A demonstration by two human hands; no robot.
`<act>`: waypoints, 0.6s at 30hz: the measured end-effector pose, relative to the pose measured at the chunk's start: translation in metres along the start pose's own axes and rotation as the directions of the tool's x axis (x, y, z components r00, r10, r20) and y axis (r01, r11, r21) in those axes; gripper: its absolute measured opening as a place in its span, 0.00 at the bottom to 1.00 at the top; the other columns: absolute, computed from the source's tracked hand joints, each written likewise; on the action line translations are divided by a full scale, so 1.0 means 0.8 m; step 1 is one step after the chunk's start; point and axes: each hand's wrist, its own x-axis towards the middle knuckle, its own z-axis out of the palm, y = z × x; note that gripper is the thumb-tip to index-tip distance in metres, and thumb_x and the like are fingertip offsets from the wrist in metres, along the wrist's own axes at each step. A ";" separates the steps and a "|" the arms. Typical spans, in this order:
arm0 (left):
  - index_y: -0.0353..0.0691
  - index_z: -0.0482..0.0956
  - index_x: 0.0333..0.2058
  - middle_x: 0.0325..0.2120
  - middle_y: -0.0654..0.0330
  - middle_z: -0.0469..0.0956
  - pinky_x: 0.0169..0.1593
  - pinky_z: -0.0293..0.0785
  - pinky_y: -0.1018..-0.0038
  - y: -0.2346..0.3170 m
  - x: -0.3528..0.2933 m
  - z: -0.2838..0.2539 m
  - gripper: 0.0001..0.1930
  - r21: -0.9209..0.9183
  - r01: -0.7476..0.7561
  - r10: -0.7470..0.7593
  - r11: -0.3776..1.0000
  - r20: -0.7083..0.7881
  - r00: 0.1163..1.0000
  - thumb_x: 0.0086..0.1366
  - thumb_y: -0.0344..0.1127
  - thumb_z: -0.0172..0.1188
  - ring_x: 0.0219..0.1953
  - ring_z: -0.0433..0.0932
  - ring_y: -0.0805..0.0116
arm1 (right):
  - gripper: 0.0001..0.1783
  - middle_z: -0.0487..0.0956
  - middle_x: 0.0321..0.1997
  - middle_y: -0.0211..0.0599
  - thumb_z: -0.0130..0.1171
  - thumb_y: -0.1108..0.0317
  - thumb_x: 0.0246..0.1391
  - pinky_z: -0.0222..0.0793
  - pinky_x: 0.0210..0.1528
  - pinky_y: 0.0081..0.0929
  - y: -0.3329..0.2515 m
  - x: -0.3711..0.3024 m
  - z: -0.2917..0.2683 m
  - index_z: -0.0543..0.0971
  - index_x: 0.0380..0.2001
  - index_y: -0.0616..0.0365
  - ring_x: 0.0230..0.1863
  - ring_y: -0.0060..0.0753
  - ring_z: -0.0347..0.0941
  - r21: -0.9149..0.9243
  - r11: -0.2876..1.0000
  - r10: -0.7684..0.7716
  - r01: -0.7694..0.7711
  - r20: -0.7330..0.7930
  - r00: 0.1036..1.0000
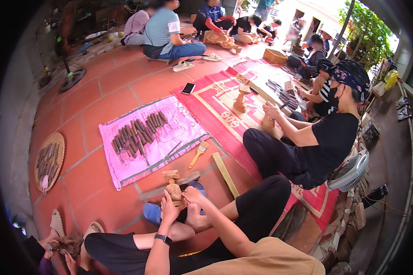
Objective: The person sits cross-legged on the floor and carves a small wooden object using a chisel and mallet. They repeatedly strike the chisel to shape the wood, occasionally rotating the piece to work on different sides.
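A small pale carved wooden figure (173, 189) stands between my hands, low in the middle of the head view. My left hand (170, 210), with a dark watch on its wrist, is closed round its lower left side. My right hand (193, 196) is curled against the figure's right side; whatever lies inside its fingers is hidden. Just beyond is a wooden block (170, 174), beside a long greyish piece of wood (190, 178) on the floor. Blue slippers (152, 213) show near my bare feet.
Ahead, several carving tools (140, 133) lie on a pink cloth (117, 172), near a brush (199, 153) and a wooden strip (225, 175). A round basket (59, 140) of tools is left. A person in black (328, 137) works at right on a red mat (218, 112).
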 end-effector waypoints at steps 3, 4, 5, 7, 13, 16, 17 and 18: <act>0.32 0.39 0.67 0.52 0.37 0.63 0.57 0.63 0.54 0.000 0.001 0.000 0.66 -0.011 0.005 -0.005 1.000 0.005 1.000 0.40 0.58 0.74 0.54 0.64 0.37 | 0.20 0.75 0.12 0.41 0.50 0.66 0.57 0.66 0.18 0.32 0.004 -0.002 0.010 0.74 0.14 0.66 0.13 0.32 0.72 0.084 0.996 0.041 -0.039 -0.021 0.999; 0.33 0.38 0.67 0.52 0.37 0.63 0.57 0.63 0.54 0.005 0.001 0.001 0.66 -0.016 0.001 -0.001 1.000 0.012 1.000 0.40 0.57 0.74 0.54 0.64 0.37 | 0.20 0.75 0.12 0.41 0.50 0.66 0.56 0.67 0.18 0.32 0.013 0.003 0.011 0.75 0.14 0.66 0.14 0.33 0.73 0.106 0.993 0.048 -0.046 -0.024 0.999; 0.33 0.38 0.67 0.52 0.36 0.63 0.57 0.63 0.54 0.010 0.000 0.002 0.66 -0.022 -0.002 0.003 1.000 0.018 1.000 0.40 0.57 0.74 0.55 0.64 0.37 | 0.20 0.76 0.12 0.42 0.50 0.66 0.55 0.69 0.19 0.33 0.024 0.007 0.010 0.75 0.14 0.67 0.15 0.35 0.75 0.127 0.990 0.056 -0.052 -0.028 0.998; 0.32 0.38 0.67 0.52 0.36 0.63 0.57 0.63 0.54 0.004 0.001 0.001 0.66 -0.010 -0.004 0.004 1.000 0.003 1.000 0.40 0.57 0.74 0.54 0.64 0.38 | 0.20 0.75 0.12 0.42 0.50 0.65 0.56 0.67 0.18 0.34 0.021 0.011 0.000 0.75 0.14 0.67 0.14 0.34 0.74 0.110 0.994 0.026 -0.029 0.026 0.999; 0.32 0.38 0.67 0.51 0.37 0.63 0.57 0.62 0.54 0.001 0.002 0.005 0.67 -0.024 -0.015 0.015 1.000 -0.002 1.000 0.40 0.56 0.75 0.54 0.64 0.37 | 0.19 0.75 0.13 0.38 0.51 0.66 0.58 0.62 0.14 0.28 0.023 0.007 0.004 0.74 0.16 0.64 0.11 0.28 0.69 0.135 0.990 0.039 -0.038 -0.007 0.999; 0.32 0.38 0.67 0.50 0.37 0.63 0.56 0.62 0.54 -0.002 0.002 0.003 0.67 -0.022 -0.010 0.010 1.000 -0.010 1.000 0.40 0.57 0.75 0.53 0.64 0.37 | 0.18 0.75 0.12 0.41 0.51 0.66 0.56 0.65 0.17 0.32 0.016 0.000 0.014 0.75 0.16 0.67 0.13 0.32 0.71 0.133 0.991 0.024 -0.017 -0.056 0.998; 0.32 0.38 0.66 0.50 0.36 0.63 0.56 0.62 0.54 -0.005 0.001 0.001 0.67 -0.021 -0.005 0.005 1.000 -0.011 1.000 0.40 0.57 0.74 0.53 0.64 0.37 | 0.18 0.75 0.12 0.42 0.51 0.66 0.55 0.66 0.19 0.34 0.013 -0.001 0.017 0.75 0.17 0.68 0.13 0.33 0.72 0.144 0.990 0.021 -0.010 -0.071 0.997; 0.31 0.38 0.66 0.50 0.36 0.63 0.56 0.62 0.54 -0.005 0.002 0.002 0.67 -0.015 -0.009 0.009 1.000 -0.016 1.000 0.40 0.57 0.74 0.53 0.64 0.37 | 0.18 0.75 0.12 0.42 0.52 0.66 0.55 0.66 0.19 0.34 0.013 0.000 0.015 0.75 0.17 0.68 0.13 0.34 0.73 0.161 0.987 0.039 -0.028 -0.061 0.997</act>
